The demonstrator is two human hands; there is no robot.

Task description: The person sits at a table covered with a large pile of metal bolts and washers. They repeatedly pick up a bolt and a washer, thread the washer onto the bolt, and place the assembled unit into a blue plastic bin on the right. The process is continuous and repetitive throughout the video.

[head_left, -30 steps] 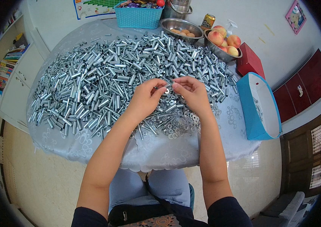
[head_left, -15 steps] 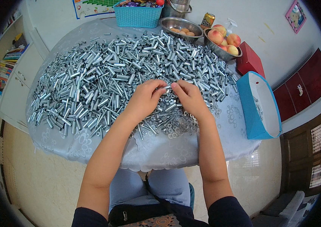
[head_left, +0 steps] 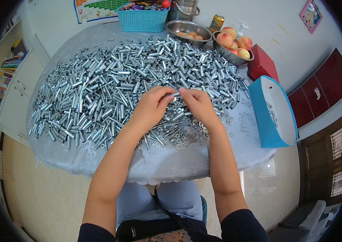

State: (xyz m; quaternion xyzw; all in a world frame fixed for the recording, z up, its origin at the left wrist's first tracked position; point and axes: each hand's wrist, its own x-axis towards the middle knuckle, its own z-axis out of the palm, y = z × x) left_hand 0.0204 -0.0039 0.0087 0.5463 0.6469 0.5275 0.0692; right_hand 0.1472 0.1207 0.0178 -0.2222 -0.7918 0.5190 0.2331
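Note:
Between the fingertips of both hands is a small shiny metal sleeve (head_left: 173, 94). My left hand (head_left: 151, 105) pinches it with thumb and forefinger. The thumb and fingers of my right hand (head_left: 198, 105) close at its right end; whether they grip the sleeve or a smaller part on it is hidden. Beneath and around the hands spreads a wide pile of silvery metal sleeves (head_left: 116, 82), with thin bolts mixed in. Nearer to me, below the hands, lie many flat washers (head_left: 183, 139) and some nuts.
At the right edge of the cloth-covered table (head_left: 179, 167) stands a blue open box (head_left: 264, 121) with a few metal pieces inside. Behind are a red box (head_left: 262, 64), a bowl of peaches (head_left: 235, 58), a bowl of eggs (head_left: 175, 27), a can (head_left: 217, 23) and a turquoise basket (head_left: 142, 21).
The view has shifted slightly, so the things at the back sit a little lower and further left. Both hands stay together at the sleeve, with the right wrist turned a little.

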